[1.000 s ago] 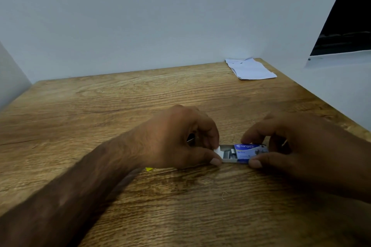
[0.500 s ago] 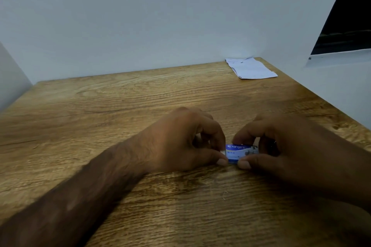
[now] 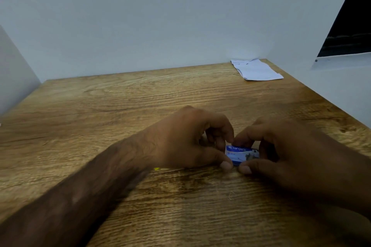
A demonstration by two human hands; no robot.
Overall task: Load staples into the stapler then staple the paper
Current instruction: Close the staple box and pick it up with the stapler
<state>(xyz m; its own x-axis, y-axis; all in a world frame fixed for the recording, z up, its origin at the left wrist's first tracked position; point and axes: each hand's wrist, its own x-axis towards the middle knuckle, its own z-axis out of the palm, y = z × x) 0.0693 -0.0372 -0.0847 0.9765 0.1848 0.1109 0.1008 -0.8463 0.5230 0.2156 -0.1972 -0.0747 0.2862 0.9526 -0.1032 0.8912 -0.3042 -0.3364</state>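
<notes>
A small blue staple box [image 3: 242, 155] lies on the wooden table [image 3: 120, 106] between my two hands. My left hand [image 3: 192, 140] pinches its left end between thumb and fingers. My right hand [image 3: 281, 146] pinches its right end the same way, thumb at the near edge. The box looks closed, with no inner tray showing. A folded stack of white paper [image 3: 258, 70] lies at the far right corner of the table. No stapler is visible; a small yellow spot [image 3: 156, 169] peeks out under my left wrist.
White walls enclose the table at the back, left and right. A loose bent staple [image 3: 231, 194] lies on the wood near the front, below the box. A dark opening shows at the upper right.
The inner tray that stuck out on the left a second ago has slid into the blue sleeve. My hands have come closer together around the box.
</notes>
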